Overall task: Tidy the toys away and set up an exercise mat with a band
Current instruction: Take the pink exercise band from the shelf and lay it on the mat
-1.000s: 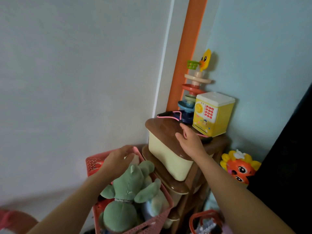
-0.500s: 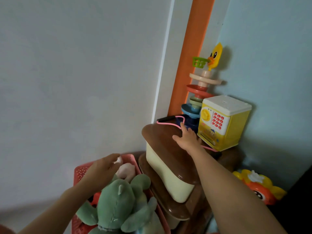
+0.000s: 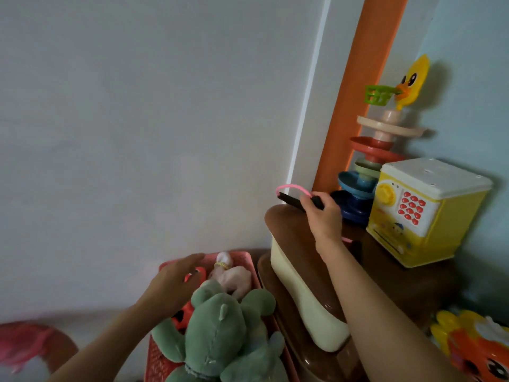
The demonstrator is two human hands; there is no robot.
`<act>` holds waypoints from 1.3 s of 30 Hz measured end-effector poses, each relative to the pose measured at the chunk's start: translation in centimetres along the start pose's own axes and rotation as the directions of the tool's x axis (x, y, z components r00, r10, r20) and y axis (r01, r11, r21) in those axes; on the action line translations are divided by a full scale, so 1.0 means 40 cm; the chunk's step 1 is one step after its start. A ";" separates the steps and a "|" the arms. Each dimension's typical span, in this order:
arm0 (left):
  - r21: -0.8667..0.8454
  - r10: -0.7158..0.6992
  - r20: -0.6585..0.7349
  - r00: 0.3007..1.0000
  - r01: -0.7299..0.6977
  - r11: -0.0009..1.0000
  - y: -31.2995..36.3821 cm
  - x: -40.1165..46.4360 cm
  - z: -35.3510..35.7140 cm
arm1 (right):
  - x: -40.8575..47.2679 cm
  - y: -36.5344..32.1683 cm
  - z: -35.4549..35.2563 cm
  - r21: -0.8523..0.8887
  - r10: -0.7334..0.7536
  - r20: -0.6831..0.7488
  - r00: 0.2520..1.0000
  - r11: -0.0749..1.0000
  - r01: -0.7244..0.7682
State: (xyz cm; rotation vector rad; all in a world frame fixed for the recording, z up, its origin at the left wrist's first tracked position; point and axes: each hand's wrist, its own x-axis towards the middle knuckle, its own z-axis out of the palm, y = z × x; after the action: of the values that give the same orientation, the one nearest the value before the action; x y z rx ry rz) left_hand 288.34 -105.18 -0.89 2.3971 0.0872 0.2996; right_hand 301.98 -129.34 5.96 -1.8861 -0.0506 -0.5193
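Pink cord band point(image 3: 292, 187) with a black foam handle point(image 3: 297, 201); brown-lidded cream plastic bin point(image 3: 292, 244) stacked on more brown and cream bins; yellow toy safe point(image 3: 424, 213) with white top, yellow dial, red keypad buttons; ball-tower toy point(image 3: 377, 150) in beige, red, pale green and blue tiers, yellow duck backboard point(image 3: 413, 81) with green hoop; orange vertical strip point(image 3: 358, 92) between white wall point(image 3: 137, 119) and pale blue wall point(image 3: 468, 37); coral-pink mesh basket point(image 3: 239, 257); sage green plush point(image 3: 220, 332); pale pink plush point(image 3: 234, 277); orange and yellow sunflower toy point(image 3: 473, 348)
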 end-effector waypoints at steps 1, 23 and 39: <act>0.000 -0.007 -0.009 1.000 0.007 1.000 0.000 -0.004 -0.004 | -0.013 -0.031 0.009 0.130 0.011 -0.001 1.000 0.991 -0.010; -0.740 -0.622 -0.331 0.710 0.214 0.638 -0.092 -0.424 -0.256 | -0.463 -0.389 0.399 0.242 -0.152 0.967 0.205 0.297 -0.924; -0.791 -0.701 -0.583 0.411 -0.087 0.606 -0.047 -1.088 -0.459 | -1.184 -0.561 0.417 -0.121 -0.036 0.984 -0.172 0.575 -0.809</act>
State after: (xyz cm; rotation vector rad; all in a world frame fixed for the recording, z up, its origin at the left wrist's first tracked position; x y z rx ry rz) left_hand 241.74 -98.16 2.79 1.1075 0.7983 1.1232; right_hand 258.45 -95.84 3.32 -1.0047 -0.4328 1.4267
